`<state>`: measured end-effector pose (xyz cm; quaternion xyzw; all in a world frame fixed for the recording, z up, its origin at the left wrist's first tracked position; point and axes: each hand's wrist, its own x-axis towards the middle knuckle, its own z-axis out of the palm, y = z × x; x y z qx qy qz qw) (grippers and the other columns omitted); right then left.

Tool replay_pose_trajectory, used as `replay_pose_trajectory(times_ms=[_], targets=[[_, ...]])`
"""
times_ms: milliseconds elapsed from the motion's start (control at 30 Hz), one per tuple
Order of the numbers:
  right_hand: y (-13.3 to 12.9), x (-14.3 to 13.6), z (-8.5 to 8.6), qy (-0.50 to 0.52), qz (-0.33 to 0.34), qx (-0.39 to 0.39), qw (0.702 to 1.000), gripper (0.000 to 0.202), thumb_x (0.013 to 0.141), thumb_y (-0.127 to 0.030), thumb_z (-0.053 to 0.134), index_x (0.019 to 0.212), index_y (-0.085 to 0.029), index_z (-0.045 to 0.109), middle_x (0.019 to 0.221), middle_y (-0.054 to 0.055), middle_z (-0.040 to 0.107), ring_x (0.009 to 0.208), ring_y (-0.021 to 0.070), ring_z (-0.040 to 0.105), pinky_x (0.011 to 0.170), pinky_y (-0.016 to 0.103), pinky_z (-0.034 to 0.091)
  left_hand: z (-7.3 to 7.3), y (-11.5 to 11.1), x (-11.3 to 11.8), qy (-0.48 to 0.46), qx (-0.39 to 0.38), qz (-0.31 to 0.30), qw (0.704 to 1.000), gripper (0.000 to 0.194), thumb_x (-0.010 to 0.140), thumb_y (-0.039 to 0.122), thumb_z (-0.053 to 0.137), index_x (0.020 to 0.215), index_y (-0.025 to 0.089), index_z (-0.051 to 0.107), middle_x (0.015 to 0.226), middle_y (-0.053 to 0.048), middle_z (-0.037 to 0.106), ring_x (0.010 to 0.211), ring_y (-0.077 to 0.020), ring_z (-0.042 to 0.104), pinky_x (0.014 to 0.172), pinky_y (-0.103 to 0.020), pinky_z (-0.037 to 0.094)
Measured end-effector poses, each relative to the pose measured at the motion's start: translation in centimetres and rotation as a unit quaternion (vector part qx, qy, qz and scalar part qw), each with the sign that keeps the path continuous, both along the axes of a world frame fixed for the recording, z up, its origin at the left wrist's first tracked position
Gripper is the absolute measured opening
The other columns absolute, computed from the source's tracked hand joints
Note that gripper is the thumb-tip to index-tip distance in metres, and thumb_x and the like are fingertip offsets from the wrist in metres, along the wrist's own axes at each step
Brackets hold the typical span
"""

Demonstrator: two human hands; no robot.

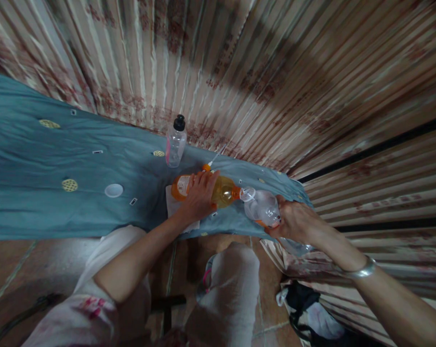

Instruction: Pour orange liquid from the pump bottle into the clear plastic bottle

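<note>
Clock hub: orange bottle point(225, 191), noon toward the curtain point(189, 72).
Disc point(114, 191): white, on the blue surface point(87, 212), 9 o'clock.
Black-cap bottle point(176, 143): upright, 11 o'clock, near the curtain.
Paper point(172, 206): pale, partly under the orange bottle's base end, 8 o'clock.
Left grip point(202, 195): closed round the orange bottle's middle; base toward 9, neck toward 3.
Pump point(206, 167): orange top, 12 o'clock, just beyond the fingers.
Mouths: orange neck at the clear bottle's mouth; keeping them in line and tipping slowly should limit drips.
Clear bottle point(260, 206): between 3 and 4 o'clock, tilted, mouth toward 10.
Right grip point(296, 221): wrapped round the clear bottle's body; best held steady, mouth slightly lower than the orange neck.
Hard to see: the right grip hides some of the clear bottle; the left covers the label partly; whether liquid flows cannot be told; the forearms are cut off at the elbow or frame edge.
</note>
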<state>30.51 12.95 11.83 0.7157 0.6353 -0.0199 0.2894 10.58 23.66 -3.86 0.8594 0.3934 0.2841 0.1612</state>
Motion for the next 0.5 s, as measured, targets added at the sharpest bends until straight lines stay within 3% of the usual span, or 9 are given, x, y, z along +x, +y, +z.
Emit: replay_pose_trajectory(times_ms=[500], targets=[[-0.09,0.36,-0.12,0.010,0.005,0.011,1.000,0.051,0.072,-0.046,0.065,0.106,-0.010,0.053,0.082,0.016,0.073,0.079,0.0324,0.072,0.060,0.031,0.043,-0.01,0.01,0.05,0.001,0.001,-0.001,1.000,0.092,0.068,0.023,0.069,0.146,0.016,0.020,0.142,-0.015,0.043,0.134,-0.0336,0.037,0.115,-0.053,0.025]])
